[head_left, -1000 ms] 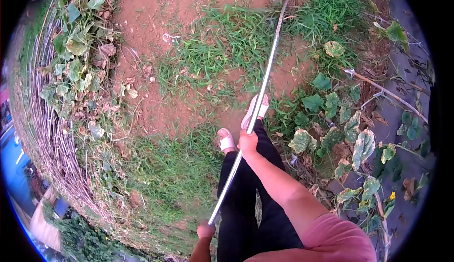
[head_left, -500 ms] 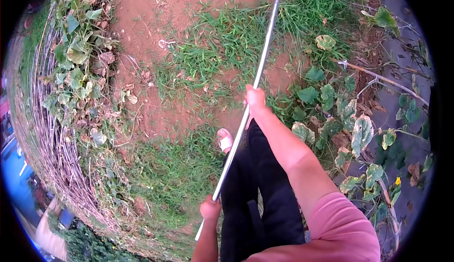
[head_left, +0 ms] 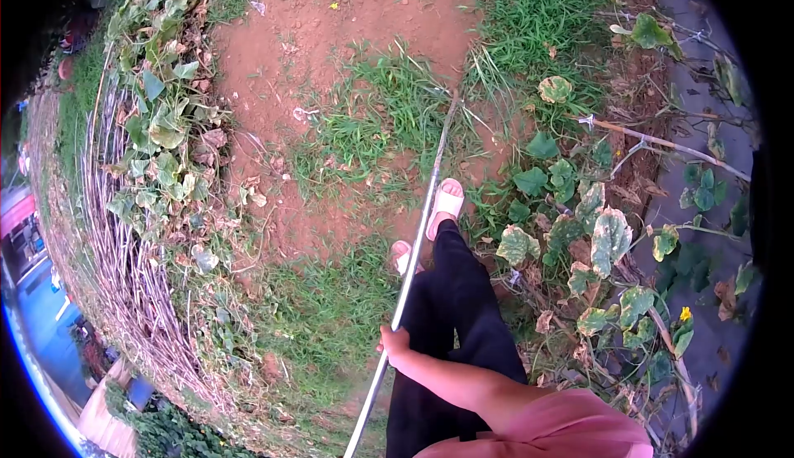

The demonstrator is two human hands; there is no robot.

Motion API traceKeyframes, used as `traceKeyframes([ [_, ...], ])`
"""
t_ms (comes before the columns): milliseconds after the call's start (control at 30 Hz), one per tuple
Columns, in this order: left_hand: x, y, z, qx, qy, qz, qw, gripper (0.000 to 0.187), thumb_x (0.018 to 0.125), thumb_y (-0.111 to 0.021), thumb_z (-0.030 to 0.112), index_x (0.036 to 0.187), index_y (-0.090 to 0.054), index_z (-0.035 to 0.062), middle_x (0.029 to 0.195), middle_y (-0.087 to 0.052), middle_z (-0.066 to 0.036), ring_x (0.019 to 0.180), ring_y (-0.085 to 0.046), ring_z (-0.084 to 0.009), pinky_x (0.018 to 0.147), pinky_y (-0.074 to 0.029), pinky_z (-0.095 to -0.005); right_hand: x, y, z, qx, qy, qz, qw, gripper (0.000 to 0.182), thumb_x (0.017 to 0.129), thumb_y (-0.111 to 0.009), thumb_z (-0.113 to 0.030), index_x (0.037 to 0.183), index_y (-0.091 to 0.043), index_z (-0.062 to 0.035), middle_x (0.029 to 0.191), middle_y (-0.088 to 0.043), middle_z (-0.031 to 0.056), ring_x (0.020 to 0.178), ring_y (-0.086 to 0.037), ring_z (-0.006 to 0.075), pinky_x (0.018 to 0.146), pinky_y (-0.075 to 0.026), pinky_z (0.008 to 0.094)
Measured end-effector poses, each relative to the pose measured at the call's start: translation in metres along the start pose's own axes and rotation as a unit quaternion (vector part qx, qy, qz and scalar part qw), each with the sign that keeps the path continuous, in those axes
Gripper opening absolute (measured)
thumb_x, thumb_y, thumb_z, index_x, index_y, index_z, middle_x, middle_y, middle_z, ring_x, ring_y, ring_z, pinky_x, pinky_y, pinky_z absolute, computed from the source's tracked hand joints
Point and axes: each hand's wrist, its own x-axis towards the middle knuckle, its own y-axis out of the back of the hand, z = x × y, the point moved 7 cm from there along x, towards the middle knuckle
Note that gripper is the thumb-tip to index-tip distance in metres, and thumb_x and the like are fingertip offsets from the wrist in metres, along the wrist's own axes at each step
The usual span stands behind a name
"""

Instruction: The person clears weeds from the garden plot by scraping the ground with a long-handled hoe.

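My right hand [head_left: 395, 342] is shut around a long thin metal pole [head_left: 433, 175]. The pole runs from the bottom edge of the view, past my hand, up to a tip resting in the grass ahead. The arm reaches in from a pink sleeve [head_left: 571, 429] at the lower right. Below the pole are my legs in black trousers [head_left: 451, 292] and my feet in white sandals [head_left: 447, 201]. My left hand is out of view.
Bare red soil [head_left: 331, 36] with grass patches [head_left: 372, 119] lies ahead. A fence of dry woven sticks [head_left: 116, 234] with leafy vines curves along the left. Broad-leaved vines [head_left: 604, 234] and bare sticks [head_left: 662, 139] crowd the right.
My right hand has slid back down the pole towards my body, and the pole's far tip has drawn nearer. My left hand, earlier on the pole's lower end, has left the view.
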Motion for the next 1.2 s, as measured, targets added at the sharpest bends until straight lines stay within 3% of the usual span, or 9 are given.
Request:
traceKeyframes([
  [33, 0.014, 0.019, 0.055, -0.127, -0.047, 0.012, 0.991, 0.034, 0.078, -0.055, 0.037, 0.099, -0.061, 0.0107, 0.079, -0.064, -0.017, 0.071, -0.062, -0.0354, 0.056, -0.048, -0.0448, 0.014, 0.0, -0.036, 0.014, 0.025, -0.001, 1.0, 0.02, 0.079, -0.058, -0.016, 0.075, -0.043, -0.0031, 0.052, -0.044, 0.0047, 0.036, -0.044, 0.0162, 0.032, -0.037, 0.0297],
  [100, 0.026, 0.066, 0.173, 0.028, -0.008, 0.036, 0.999, 0.027, 0.071, -0.059, 0.037, 0.08, -0.059, 0.0115, 0.073, -0.063, -0.017, 0.072, -0.062, -0.0362, 0.063, -0.049, -0.047, 0.063, 0.003, -0.123, -0.001, 0.096, 0.013, 0.995, 0.021, 0.079, -0.058, -0.017, 0.076, -0.045, -0.0023, 0.051, -0.044, 0.0033, 0.037, -0.045, 0.0152, 0.032, -0.037, 0.0293],
  [267, 0.059, 0.165, 0.447, -0.014, -0.137, 0.089, 0.986, 0.033, 0.077, -0.056, 0.042, 0.082, -0.057, 0.0093, 0.077, -0.063, -0.018, 0.073, -0.062, -0.0381, 0.065, -0.049, -0.0481, 0.083, 0.009, -0.447, 0.054, 0.251, 0.017, 0.966, 0.025, 0.078, -0.059, -0.023, 0.078, -0.048, -0.0002, 0.051, -0.044, 0.0047, 0.035, -0.042, 0.016, 0.033, -0.033, 0.0315],
  [433, 0.052, 0.225, 0.605, -0.107, -0.225, 0.105, 0.963, 0.032, 0.078, -0.058, 0.04, 0.082, -0.059, 0.0089, 0.073, -0.062, -0.019, 0.072, -0.06, -0.0393, 0.066, -0.048, -0.0462, 0.045, 0.032, -0.632, -0.028, 0.395, 0.088, 0.914, 0.025, 0.083, -0.058, -0.025, 0.082, -0.043, -0.0053, 0.055, -0.044, 0.0018, 0.04, -0.041, 0.0119, 0.037, -0.035, 0.0292],
  [533, 0.093, 0.188, 0.577, -0.097, -0.201, 0.085, 0.971, 0.031, 0.077, -0.059, 0.038, 0.081, -0.059, 0.0079, 0.075, -0.062, -0.02, 0.073, -0.06, -0.0402, 0.065, -0.048, -0.0474, 0.092, 0.044, -0.584, -0.026, 0.401, 0.127, 0.907, 0.024, 0.082, -0.058, -0.021, 0.083, -0.044, -0.0016, 0.054, -0.045, 0.0026, 0.039, -0.043, 0.0127, 0.037, -0.038, 0.029],
  [633, 0.118, 0.059, 0.374, -0.017, -0.137, -0.008, 0.99, 0.03, 0.076, -0.057, 0.037, 0.086, -0.06, 0.009, 0.079, -0.063, -0.02, 0.077, -0.06, -0.0391, 0.069, -0.048, -0.0479, 0.146, 0.06, -0.35, -0.099, 0.293, 0.178, 0.934, 0.025, 0.075, -0.057, -0.02, 0.088, -0.053, 0.0017, 0.069, -0.061, 0.0177, 0.066, -0.063, 0.0296, 0.063, -0.049, 0.0375],
  [767, 0.011, 0.069, 0.237, 0.007, -0.015, -0.021, 1.0, 0.023, 0.071, -0.057, 0.033, 0.08, -0.062, 0.0124, 0.076, -0.064, -0.016, 0.074, -0.062, -0.0371, 0.067, -0.049, -0.0456, 0.063, 0.048, -0.2, -0.141, 0.152, 0.17, 0.963, 0.029, 0.076, -0.058, -0.025, 0.086, -0.054, 0.0017, 0.065, -0.06, 0.018, 0.06, -0.063, 0.0296, 0.056, -0.049, 0.039],
  [1100, 0.084, 0.176, 0.491, -0.052, -0.207, 0.147, 0.966, 0.028, 0.074, -0.061, 0.034, 0.079, -0.056, 0.0075, 0.068, -0.062, -0.018, 0.064, -0.06, -0.0383, 0.06, -0.049, -0.0462, 0.07, 0.029, -0.498, 0.004, 0.323, 0.055, 0.945, 0.023, 0.078, -0.054, -0.02, 0.078, -0.046, 0.0011, 0.053, -0.047, 0.0054, 0.036, -0.045, 0.0167, 0.036, -0.038, 0.0317],
  [1200, 0.118, 0.138, 0.454, -0.035, -0.191, 0.142, 0.971, 0.027, 0.075, -0.06, 0.034, 0.077, -0.056, 0.0076, 0.067, -0.061, -0.017, 0.063, -0.06, -0.038, 0.058, -0.049, -0.0471, 0.118, 0.032, -0.441, -0.005, 0.324, 0.083, 0.942, 0.02, 0.077, -0.052, -0.02, 0.077, -0.047, 0.0001, 0.051, -0.048, 0.0066, 0.038, -0.048, 0.0186, 0.039, -0.042, 0.0352],
])
